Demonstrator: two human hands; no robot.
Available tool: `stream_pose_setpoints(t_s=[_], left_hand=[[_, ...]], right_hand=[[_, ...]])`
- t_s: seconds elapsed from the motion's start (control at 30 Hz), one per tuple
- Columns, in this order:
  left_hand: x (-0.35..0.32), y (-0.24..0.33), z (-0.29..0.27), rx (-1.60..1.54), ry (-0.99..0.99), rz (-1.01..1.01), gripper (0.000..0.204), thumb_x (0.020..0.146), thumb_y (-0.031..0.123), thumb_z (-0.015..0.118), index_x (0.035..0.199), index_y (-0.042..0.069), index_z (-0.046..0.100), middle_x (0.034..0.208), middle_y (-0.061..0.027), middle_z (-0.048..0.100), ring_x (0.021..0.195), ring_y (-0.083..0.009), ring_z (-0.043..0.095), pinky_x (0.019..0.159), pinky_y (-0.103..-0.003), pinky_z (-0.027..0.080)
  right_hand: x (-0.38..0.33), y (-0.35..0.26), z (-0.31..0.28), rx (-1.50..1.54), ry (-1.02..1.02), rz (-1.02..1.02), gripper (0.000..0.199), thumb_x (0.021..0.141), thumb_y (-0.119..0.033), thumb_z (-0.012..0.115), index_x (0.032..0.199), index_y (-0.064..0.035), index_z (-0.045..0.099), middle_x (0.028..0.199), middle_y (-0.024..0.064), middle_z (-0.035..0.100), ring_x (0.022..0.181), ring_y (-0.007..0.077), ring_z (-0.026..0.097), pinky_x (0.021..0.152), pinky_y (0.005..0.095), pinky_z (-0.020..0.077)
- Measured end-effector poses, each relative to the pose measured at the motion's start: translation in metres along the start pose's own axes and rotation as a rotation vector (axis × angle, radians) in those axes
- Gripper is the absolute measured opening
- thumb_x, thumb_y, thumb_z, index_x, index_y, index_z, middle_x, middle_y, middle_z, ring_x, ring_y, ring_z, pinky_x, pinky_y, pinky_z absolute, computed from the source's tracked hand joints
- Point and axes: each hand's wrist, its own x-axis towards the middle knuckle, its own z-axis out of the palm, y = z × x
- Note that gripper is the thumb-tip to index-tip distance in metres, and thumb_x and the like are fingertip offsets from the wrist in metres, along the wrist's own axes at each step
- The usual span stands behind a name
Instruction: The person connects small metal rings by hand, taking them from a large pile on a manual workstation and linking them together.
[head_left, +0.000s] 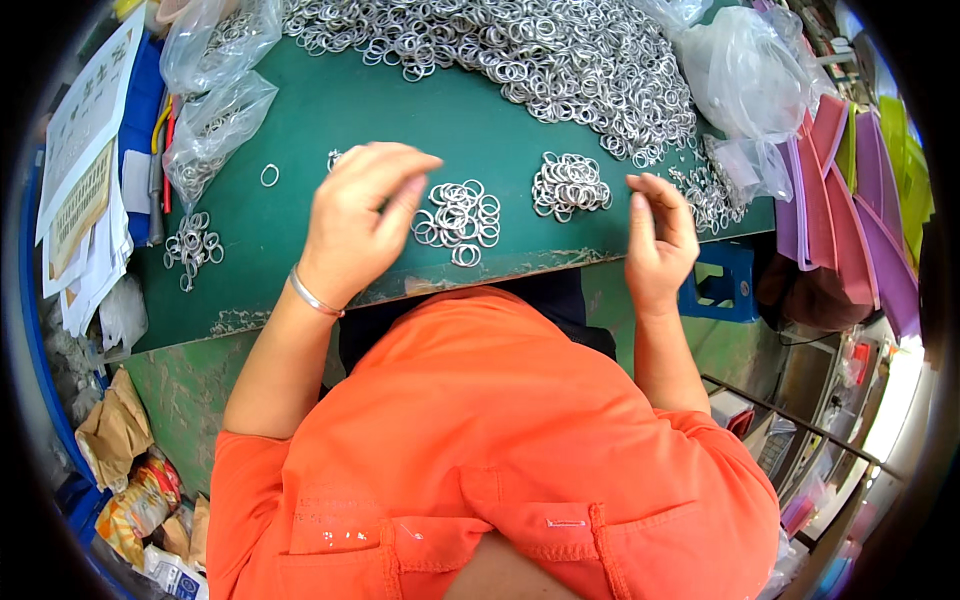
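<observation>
My left hand (365, 215) is over the green tabletop, its fingers stretched to the right and the thumb a little apart, with nothing visible in them. Just right of it lies a loose heap of silver metal rings (460, 218). Small metal pieces (335, 158) peek out behind that hand, mostly hidden. My right hand (662, 240) is at the table's near edge, thumb and curled fingertips close together; whatever they hold is too small to make out. Left of it sits a denser cluster of rings (570, 186), and a pile of small metal parts (708, 198) is to its right.
A large mound of rings (560, 70) covers the far side of the green table (300, 110). One ring (269, 175) lies alone at left, near another small heap (192, 245). Plastic bags (740, 75) flank the mound. Pink and purple bins (840, 190) stand right; papers (90, 130) hang left.
</observation>
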Motion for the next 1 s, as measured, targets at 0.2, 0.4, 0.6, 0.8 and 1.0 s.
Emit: stream_pose_setpoints(t_s=[0.2, 0.4, 0.6, 0.8, 1.0], left_hand=[[0.001, 0.014, 0.036, 0.09, -0.428, 0.293, 0.032, 0.074, 0.023, 0.078, 0.103, 0.014, 0.07, 0.134, -0.0076, 0.056, 0.13, -0.031, 0.047, 0.108, -0.054, 0.033], [-0.003, 0.001, 0.04, 0.052, -0.341, 0.233, 0.016, 0.075, 0.008, 0.073, 0.09, 0.008, 0.068, 0.109, -0.0083, 0.062, 0.107, -0.0298, 0.058, 0.095, -0.043, 0.044], [-0.003, 0.001, 0.039, 0.066, -0.298, 0.228, 0.015, 0.073, 0.002, 0.072, 0.086, 0.006, 0.066, 0.104, -0.0083, 0.063, 0.1, -0.029, 0.059, 0.088, -0.04, 0.046], [0.0, 0.001, 0.036, 0.013, -0.33, 0.196, 0.018, 0.07, 0.007, 0.075, 0.085, 0.007, 0.066, 0.103, -0.0086, 0.063, 0.099, -0.0291, 0.058, 0.089, -0.04, 0.044], [-0.001, -0.002, 0.035, -0.037, -0.345, 0.182, 0.016, 0.069, 0.007, 0.076, 0.08, 0.008, 0.064, 0.102, -0.0076, 0.062, 0.1, -0.0286, 0.058, 0.089, -0.04, 0.044]], right_hand=[[0.011, 0.003, 0.034, -0.374, -0.317, -0.307, 0.047, 0.076, -0.031, 0.076, 0.117, -0.0109, 0.066, 0.131, 0.0128, 0.057, 0.125, 0.0341, 0.049, 0.109, 0.0565, 0.0279], [0.007, 0.018, 0.05, -0.433, -0.3, -0.333, 0.036, 0.074, -0.029, 0.077, 0.104, -0.0112, 0.069, 0.118, 0.0116, 0.063, 0.114, 0.0349, 0.055, 0.096, 0.0482, 0.0418], [0.006, 0.014, 0.046, -0.405, -0.32, -0.324, 0.034, 0.074, -0.028, 0.076, 0.103, -0.0112, 0.068, 0.115, 0.0097, 0.063, 0.112, 0.0343, 0.055, 0.096, 0.0494, 0.0413], [0.008, 0.012, 0.045, -0.404, -0.331, -0.322, 0.033, 0.076, -0.028, 0.073, 0.103, -0.0101, 0.067, 0.115, 0.0096, 0.062, 0.112, 0.0342, 0.054, 0.093, 0.0495, 0.0414], [0.006, 0.009, 0.043, -0.375, -0.293, -0.311, 0.042, 0.078, -0.031, 0.074, 0.111, -0.008, 0.065, 0.12, 0.0119, 0.06, 0.115, 0.0347, 0.053, 0.1, 0.0506, 0.0377]])
